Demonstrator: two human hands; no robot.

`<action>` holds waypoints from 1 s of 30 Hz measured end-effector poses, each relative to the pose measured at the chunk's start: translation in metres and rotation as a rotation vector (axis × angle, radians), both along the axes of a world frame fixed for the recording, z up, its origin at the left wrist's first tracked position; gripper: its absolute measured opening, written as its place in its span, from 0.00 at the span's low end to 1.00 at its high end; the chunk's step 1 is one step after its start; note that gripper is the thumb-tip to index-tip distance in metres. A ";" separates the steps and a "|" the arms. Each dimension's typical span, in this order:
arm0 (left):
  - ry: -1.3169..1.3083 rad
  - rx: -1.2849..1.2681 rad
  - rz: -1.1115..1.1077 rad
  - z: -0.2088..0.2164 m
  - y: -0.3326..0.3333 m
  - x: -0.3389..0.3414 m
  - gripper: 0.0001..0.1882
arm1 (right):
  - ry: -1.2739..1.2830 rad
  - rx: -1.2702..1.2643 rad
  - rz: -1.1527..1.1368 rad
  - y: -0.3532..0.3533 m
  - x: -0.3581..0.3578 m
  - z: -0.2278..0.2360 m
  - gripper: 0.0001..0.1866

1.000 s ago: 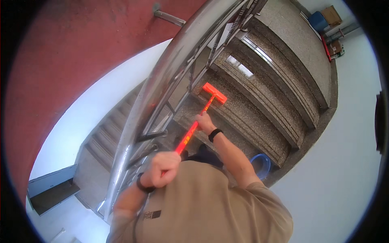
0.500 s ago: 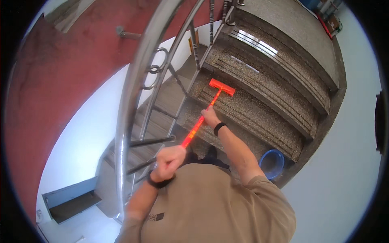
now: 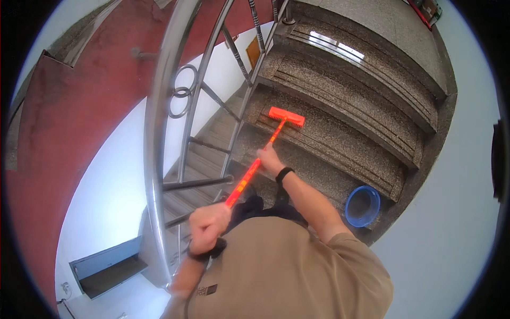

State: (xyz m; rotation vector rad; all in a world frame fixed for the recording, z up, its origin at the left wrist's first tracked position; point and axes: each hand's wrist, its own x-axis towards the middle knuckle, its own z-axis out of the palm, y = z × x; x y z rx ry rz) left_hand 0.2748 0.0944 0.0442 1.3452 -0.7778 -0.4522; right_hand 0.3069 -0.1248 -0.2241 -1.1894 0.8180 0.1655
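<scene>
A long-handled scrub brush (image 3: 287, 116) with an orange-red head and a red-and-yellow patterned handle reaches away from me. Its bristles rest on the tread of a speckled stone stair (image 3: 334, 143). My left hand (image 3: 209, 226) is closed in a fist round the upper end of the handle, close to my body. Farther down the same handle, my right hand (image 3: 270, 159) grips it with wrapped fingers. Both wrists wear dark bands.
A blue bucket (image 3: 363, 206) stands on a step to my right, close to the pale wall (image 3: 451, 212). Along the left runs a curved metal railing (image 3: 154, 159). Beyond it, more stairs (image 3: 196, 159) lead down. A landing (image 3: 366, 21) lies at the top.
My view has shifted slightly, so the bucket sits farther right and more fully in sight. Both hands and the brush handle have moved a little left; the grip is unchanged.
</scene>
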 end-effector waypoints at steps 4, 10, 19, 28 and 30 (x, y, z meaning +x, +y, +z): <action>0.023 -0.023 -0.010 -0.033 -0.025 0.007 0.18 | -0.033 -0.087 -0.109 -0.042 0.016 -0.026 0.20; -0.019 -0.066 -0.090 -0.035 -0.047 0.002 0.21 | -0.080 -0.081 -0.186 -0.059 0.011 -0.037 0.17; 0.024 -0.052 -0.103 0.037 -0.001 -0.029 0.21 | 0.026 -0.027 -0.029 0.015 -0.059 0.043 0.32; -0.080 -0.004 -0.162 0.026 -0.029 -0.038 0.15 | -0.045 0.019 -0.091 -0.013 -0.059 0.009 0.21; -0.061 0.038 -0.158 0.012 -0.035 -0.033 0.12 | -0.057 0.005 -0.107 -0.032 -0.046 -0.004 0.14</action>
